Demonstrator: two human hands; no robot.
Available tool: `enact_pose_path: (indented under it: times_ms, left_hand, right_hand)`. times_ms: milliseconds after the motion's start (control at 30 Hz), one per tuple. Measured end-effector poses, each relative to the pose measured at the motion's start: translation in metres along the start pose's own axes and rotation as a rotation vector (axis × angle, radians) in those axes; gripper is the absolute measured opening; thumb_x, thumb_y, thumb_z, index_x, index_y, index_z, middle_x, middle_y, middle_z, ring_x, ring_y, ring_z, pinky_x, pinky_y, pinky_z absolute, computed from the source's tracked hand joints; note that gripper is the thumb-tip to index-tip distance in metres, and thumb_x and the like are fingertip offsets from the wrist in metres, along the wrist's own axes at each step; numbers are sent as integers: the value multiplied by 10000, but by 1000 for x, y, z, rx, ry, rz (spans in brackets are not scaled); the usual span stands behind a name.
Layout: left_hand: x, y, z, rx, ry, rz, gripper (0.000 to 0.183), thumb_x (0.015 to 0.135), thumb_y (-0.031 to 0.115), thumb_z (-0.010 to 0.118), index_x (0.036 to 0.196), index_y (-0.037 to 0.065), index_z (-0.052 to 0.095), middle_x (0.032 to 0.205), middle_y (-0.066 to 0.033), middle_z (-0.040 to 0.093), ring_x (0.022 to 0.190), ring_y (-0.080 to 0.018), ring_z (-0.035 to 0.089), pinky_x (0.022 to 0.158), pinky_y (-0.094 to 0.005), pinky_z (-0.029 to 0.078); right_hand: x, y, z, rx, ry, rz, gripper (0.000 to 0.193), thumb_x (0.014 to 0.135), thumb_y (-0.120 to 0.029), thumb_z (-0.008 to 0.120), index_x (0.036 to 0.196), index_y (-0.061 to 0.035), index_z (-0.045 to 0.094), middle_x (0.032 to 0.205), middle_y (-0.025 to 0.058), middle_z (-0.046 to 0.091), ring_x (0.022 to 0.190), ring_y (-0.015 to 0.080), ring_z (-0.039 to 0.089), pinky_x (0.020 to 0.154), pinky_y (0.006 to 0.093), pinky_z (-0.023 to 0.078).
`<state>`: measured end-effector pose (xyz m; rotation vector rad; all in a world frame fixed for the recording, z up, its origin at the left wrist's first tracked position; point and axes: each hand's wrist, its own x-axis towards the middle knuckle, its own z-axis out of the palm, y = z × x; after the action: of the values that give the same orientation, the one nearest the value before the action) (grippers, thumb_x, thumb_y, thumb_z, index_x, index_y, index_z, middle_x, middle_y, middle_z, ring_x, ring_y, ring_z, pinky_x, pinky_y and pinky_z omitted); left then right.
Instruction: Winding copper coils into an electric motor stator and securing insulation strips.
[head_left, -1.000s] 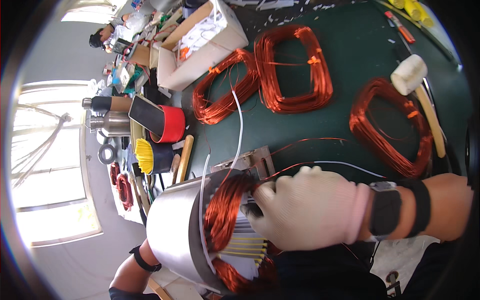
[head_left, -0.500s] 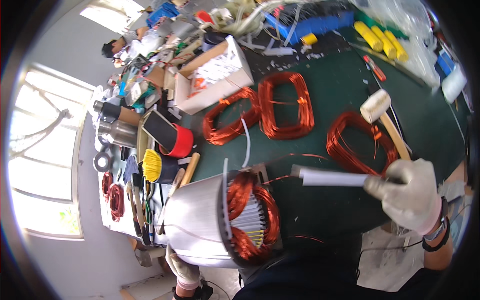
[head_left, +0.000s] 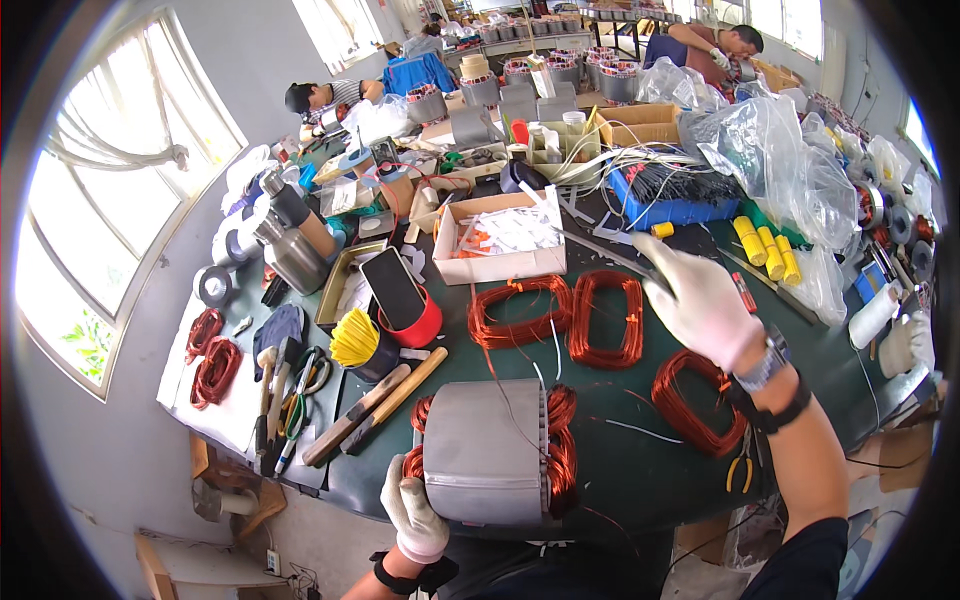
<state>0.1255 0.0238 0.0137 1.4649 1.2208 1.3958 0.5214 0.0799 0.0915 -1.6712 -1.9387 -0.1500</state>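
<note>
A grey cylindrical motor stator point(head_left: 484, 455) lies on its side at the table's front edge, with red-copper windings point(head_left: 562, 450) bulging from its right end. My left hand point(head_left: 415, 518), in a white glove, curls against its lower left end. Some of those fingers are hidden behind the stator and copper. Farther right, my gloved right hand point(head_left: 705, 305) reaches out above the table. A thin flat strip point(head_left: 610, 255), seen nearly edge-on, ends between its fingertips. Below this hand lies a wound copper coil point(head_left: 698, 405); two more coils point(head_left: 520, 312) lie left of it.
An open box of white and orange pieces point(head_left: 500, 265) stands behind the coils. To the left are wooden-handled tools point(head_left: 395, 400), a red tape roll point(head_left: 415, 320) and scissors point(head_left: 300, 400). Yellow cylinders point(head_left: 770, 250) lie far right. Two people work at the back.
My right hand has moved up and away from me with the strip. The stator's slotted end has turned out of view. My head view has lifted, showing the room's far side.
</note>
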Motion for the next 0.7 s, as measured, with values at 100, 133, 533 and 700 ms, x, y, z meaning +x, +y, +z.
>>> enact_pose_path:
  times_ms: [100, 133, 533, 700]
  left_hand:
    - [6, 6, 2, 122, -13, 91, 687, 1105, 575, 467, 1074, -92, 628, 878, -74, 684, 832, -133, 604, 747, -297, 510]
    - [8, 7, 1, 107, -24, 77, 665, 1116, 543, 465, 1098, -101, 630, 892, -80, 692, 840, -136, 611, 758, -295, 513]
    - [29, 0, -39, 746, -180, 526, 584, 1066, 193, 569, 1583, -23, 403, 1322, -236, 611, 1216, -368, 640, 1039, -484, 529]
    - [41, 41, -6, -198, -108, -373, 669, 1107, 557, 491, 1447, -17, 531, 1333, -158, 646, 1187, -228, 668, 1047, -411, 538]
  right_hand:
    - [-58, -14, -29, 156, 9, 182, 453, 947, -72, 648, 1397, -55, 600, 1060, 212, 730, 900, 408, 698, 842, 445, 565]
    - [-74, -14, -33, 158, 9, 202, 453, 947, -72, 648, 1397, -55, 600, 1060, 212, 730, 900, 408, 698, 842, 445, 565]
    - [-166, -37, -38, 359, -109, 161, 422, 869, -93, 752, 1285, -152, 720, 794, 81, 612, 664, 278, 662, 560, 387, 517]
    - [-184, -34, -22, 267, -262, 47, 428, 882, -119, 719, 1304, -186, 702, 769, 43, 584, 663, 223, 673, 507, 354, 527]
